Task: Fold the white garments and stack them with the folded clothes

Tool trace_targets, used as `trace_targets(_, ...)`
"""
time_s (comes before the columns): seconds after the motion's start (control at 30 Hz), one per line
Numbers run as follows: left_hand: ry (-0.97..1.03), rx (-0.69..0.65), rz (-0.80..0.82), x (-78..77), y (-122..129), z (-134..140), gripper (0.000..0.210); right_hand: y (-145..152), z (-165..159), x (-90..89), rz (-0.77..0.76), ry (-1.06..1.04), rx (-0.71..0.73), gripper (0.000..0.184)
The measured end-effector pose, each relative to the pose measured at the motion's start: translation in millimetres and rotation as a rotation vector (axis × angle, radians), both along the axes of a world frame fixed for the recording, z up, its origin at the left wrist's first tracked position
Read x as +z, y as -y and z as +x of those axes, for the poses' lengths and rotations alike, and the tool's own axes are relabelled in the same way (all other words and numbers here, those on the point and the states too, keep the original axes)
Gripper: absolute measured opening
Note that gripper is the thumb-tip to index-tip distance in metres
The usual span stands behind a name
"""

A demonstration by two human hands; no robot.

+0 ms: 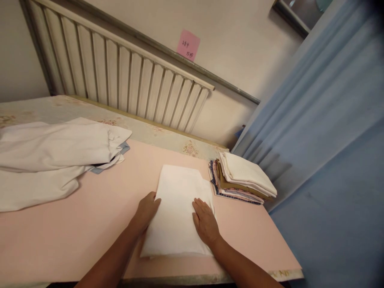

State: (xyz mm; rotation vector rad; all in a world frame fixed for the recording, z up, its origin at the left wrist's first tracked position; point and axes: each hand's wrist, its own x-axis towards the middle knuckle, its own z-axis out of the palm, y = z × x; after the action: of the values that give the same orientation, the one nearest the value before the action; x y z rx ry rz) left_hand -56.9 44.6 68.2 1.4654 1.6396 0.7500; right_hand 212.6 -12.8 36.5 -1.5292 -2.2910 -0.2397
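A folded white cloth [177, 212] lies in front of me on a pink sheet [111, 232]. At its left edge is my left hand [147, 210], thumb over the top and the other fingers mostly hidden beside or beneath the edge, closed on the cloth. My right hand [206, 222] rests flat near the cloth's right side, fingers stretched out and pointing up and left. To the right, a stack of folded fabrics [243, 180] has white on top, then brown, patterned and pink layers below.
Loose white cloths [51, 156] lie heaped at the left. A radiator [120, 76] stands against the wall behind the floral-covered table [168, 138]. A blue curtain [330, 152] hangs close along the right side. A pink note [188, 45] is stuck above the radiator.
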Motion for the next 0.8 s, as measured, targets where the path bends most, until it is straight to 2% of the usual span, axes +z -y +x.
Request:
trace_targets(0.13,-0.027,-0.033,-0.007,2.2,0,-1,0.024,0,0,0.1,0.003,0.003,-0.003,0.043)
trace_targets(0.3,0.040,-0.191,-0.042,8.0,5,-7,0.040,0,0,-1.1,0.012,0.013,0.000,0.043)
trace_targets(0.47,-0.068,-0.247,-0.010,7.4,8,-9,0.042,0,1,-1.8,0.019,-0.001,0.004,0.042)
trace_targets(0.67,-0.158,-0.200,0.012,5.4,13,-8,0.043,0,1,-2.2,0.016,-0.013,0.001,0.042)
trace_targets(0.8,-0.077,-0.132,-0.028,1.7,23,-11,0.046,0,1,-2.4,0.019,-0.024,0.004,0.042)
